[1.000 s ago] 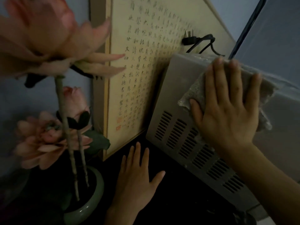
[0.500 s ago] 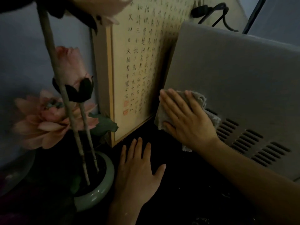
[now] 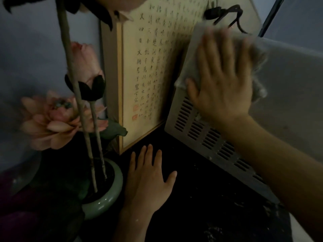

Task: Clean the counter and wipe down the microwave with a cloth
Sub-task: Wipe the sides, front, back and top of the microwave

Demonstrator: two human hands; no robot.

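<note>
The right hand (image 3: 222, 81) is now seen high on the side panel of the microwave (image 3: 288, 88), having been carried up from the panel's lower back corner where it was pressed half a second ago. It is blurred with motion, laid flat with fingers spread, and the grey cloth (image 3: 190, 67) is pinned beneath the palm against the metal, its frayed edge showing past the little finger. The vent slots (image 3: 201, 131) that were partly covered before are now exposed below the wrist.

The left hand (image 3: 150, 179) has not been shifted: it is kept open, palm down, fingers splayed on the dark counter (image 3: 201, 198), just in front of the back corner between the frame and the microwave.

A framed calligraphy sheet (image 3: 153, 67) is propped at the back of the counter, touching the microwave's rear edge. Columns of brush-written Chinese characters are seen, with two small red seals (image 3: 135, 111) low in the left column; the writing is too soft to be read with certainty. A black plug and cord (image 3: 220, 13) are draped over the microwave's top back corner.

At the counter's left side, a pale green ceramic bowl (image 3: 106, 199) is set just beside the left hand, and pink lotus flowers (image 3: 56, 119) on long stems are held in it.
</note>
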